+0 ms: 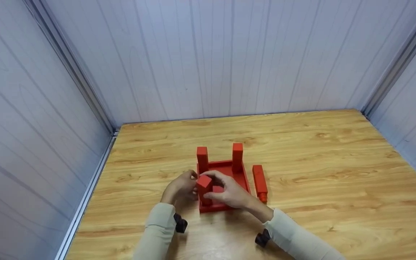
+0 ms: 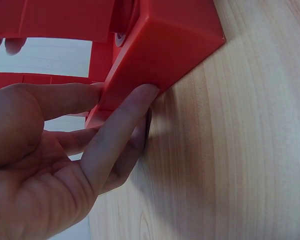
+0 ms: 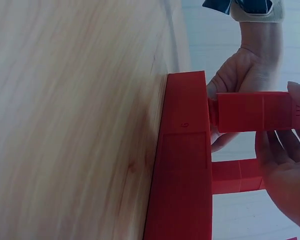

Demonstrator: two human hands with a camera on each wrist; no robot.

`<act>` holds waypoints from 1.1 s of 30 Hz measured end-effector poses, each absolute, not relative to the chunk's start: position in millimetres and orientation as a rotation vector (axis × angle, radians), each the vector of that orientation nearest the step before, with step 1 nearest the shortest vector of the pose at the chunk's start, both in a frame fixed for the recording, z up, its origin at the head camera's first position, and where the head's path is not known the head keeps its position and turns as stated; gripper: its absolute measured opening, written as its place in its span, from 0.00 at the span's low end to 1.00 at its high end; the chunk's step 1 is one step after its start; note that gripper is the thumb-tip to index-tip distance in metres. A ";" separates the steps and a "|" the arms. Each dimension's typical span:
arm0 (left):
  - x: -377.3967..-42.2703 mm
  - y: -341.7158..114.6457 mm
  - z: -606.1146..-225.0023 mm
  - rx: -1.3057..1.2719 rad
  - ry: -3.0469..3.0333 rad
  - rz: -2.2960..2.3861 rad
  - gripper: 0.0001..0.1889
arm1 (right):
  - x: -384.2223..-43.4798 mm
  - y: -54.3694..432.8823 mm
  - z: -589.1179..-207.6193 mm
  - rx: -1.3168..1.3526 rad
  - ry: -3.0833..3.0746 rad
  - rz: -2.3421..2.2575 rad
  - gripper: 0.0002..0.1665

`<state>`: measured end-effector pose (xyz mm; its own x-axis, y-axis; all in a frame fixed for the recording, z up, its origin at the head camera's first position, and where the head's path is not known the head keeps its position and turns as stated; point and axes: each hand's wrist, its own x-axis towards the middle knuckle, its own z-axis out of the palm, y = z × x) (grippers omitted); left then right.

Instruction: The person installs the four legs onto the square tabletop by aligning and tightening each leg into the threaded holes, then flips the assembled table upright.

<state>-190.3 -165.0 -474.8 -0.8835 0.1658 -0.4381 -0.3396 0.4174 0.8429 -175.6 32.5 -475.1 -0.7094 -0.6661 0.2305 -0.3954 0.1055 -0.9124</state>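
A red square base (image 1: pixel 219 208) with raised walls lies on the table. At its near left corner stands a red square leg (image 1: pixel 204 189), which my right hand (image 1: pixel 230 190) grips between thumb and fingers near the upper part. A narrow neck shows between this leg (image 3: pixel 252 111) and the base (image 3: pixel 182 170) in the right wrist view. My left hand (image 1: pixel 182 186) is at the base's left side. Seen from the left wrist, the left hand (image 2: pixel 50 170) pinches the base wall (image 2: pixel 165 47), thumb on the rim and a finger against the outer face.
Two more red legs, the far left one (image 1: pixel 202 159) and the far right one (image 1: pixel 237 157), stand upright at the base's back corners. A loose red leg (image 1: pixel 260 180) with a threaded end lies right of the base. Pale panel walls (image 1: pixel 211 57) enclose the wooden table (image 1: pixel 323 173).
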 end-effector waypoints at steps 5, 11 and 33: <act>-191.6 -165.5 -474.2 -0.141 2.215 1.469 0.15 | -175.6 30.4 -476.5 -1.065 2.127 -1.688 0.30; -192.1 -166.2 -473.9 -0.134 2.216 1.461 0.13 | -175.3 28.7 -477.4 -1.025 2.117 -1.736 0.29; -189.1 -163.7 -471.9 -0.159 2.169 1.533 0.19 | -164.0 18.3 -474.2 -0.971 2.369 -1.712 0.27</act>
